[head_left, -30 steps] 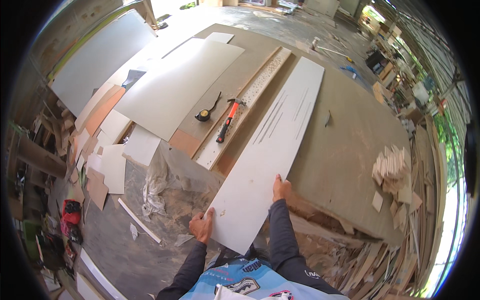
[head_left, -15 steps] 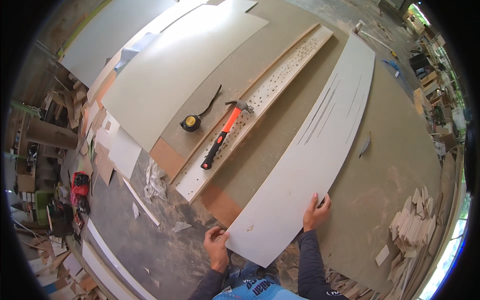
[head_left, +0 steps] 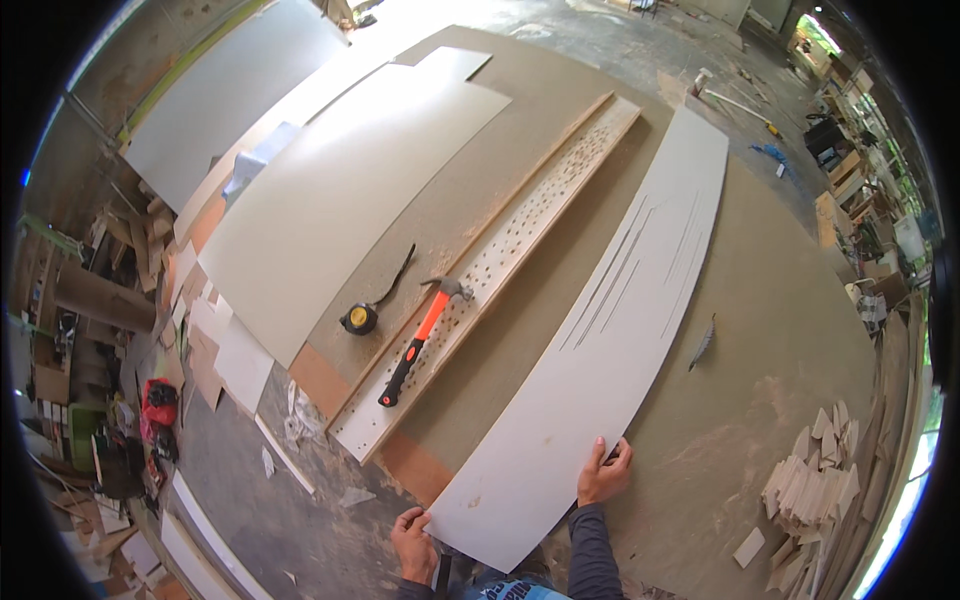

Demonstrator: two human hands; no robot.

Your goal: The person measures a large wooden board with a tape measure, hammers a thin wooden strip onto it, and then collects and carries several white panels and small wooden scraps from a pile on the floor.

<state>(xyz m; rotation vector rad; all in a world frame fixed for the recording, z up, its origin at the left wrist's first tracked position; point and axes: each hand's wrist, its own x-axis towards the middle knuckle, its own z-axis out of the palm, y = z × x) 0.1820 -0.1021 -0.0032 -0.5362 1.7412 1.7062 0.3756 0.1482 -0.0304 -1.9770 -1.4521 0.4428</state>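
A long white board [head_left: 540, 430] with several dark lines scored near its far half slants away from me across the brown worktable [head_left: 770, 330]. My left hand [head_left: 413, 545] grips its near left corner, fingers closed on the edge. On the right long edge my right hand [head_left: 603, 472] is closed, thumb on top and fingers curled beneath. Left of the board lies a narrow channel-shaped wooden piece [head_left: 545, 200] dotted with many small dark spots. A claw hammer [head_left: 420, 340] with an orange and black handle rests across it. Beside that sits a black and yellow tape measure [head_left: 359, 318].
Large pale sheets [head_left: 350, 190] cover the table's far left. A folding-knife-like grey tool [head_left: 703, 343] lies right of the board. Stacked small wood strips [head_left: 812, 480] fill the near right corner. Scraps and a red bag [head_left: 160, 400] lie on the floor at left.
My view has tilted upward, so the table and tools sit lower in the picture. Both hands keep their hold on the white board, at about the same places.
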